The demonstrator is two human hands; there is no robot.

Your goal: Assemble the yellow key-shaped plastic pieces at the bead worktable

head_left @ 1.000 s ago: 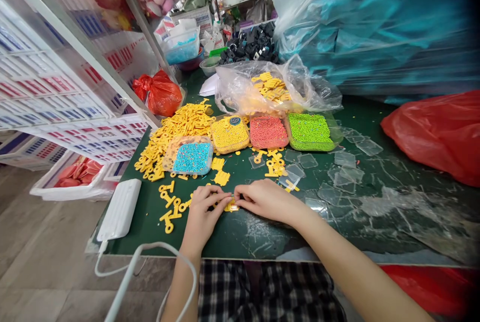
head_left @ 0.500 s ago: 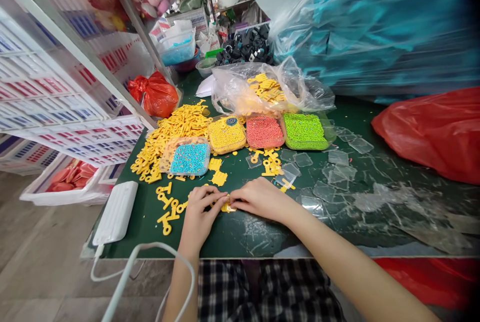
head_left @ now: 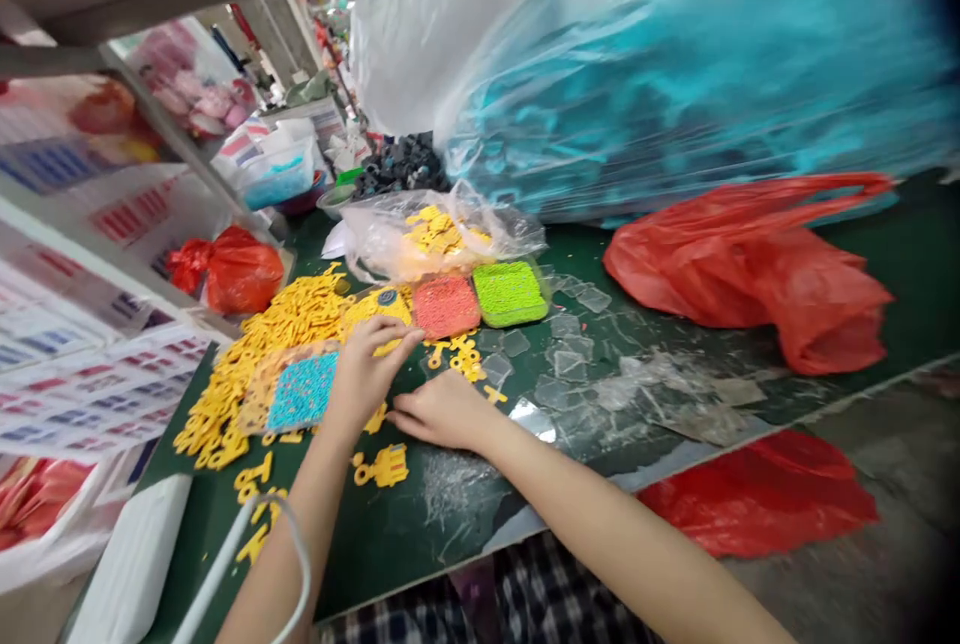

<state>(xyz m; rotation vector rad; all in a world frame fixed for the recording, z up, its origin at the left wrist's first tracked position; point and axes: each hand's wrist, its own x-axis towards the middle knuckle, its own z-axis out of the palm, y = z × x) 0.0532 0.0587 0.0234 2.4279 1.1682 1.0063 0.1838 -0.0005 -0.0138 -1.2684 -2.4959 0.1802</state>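
Observation:
My left hand (head_left: 373,364) is over the near edge of the tray of yellow beads (head_left: 367,309), fingers stretched out, with no held object visible. My right hand (head_left: 446,411) is low over the table, its fingers drawn together beside a flat yellow plastic piece (head_left: 376,418), partly hidden by my left hand. Whether the fingertips grip anything is unclear. A yellow piece with a ring end (head_left: 382,466) lies just in front of my hands. Near my left wrist stands a tray of blue beads (head_left: 301,392). Red beads (head_left: 446,306) and green beads (head_left: 511,292) fill trays beyond.
A heap of yellow plastic parts (head_left: 277,334) covers the table's left side. Clear plastic squares (head_left: 566,361) lie scattered at right, before a red bag (head_left: 735,264). A white power bank (head_left: 131,564) with a cable sits at the front left. A large bag of turquoise parts (head_left: 675,94) stands behind.
My hands have parted from the small yellow piece they held together, which now lies on the table. My left hand has reached forward to the yellow beads. The view has turned right.

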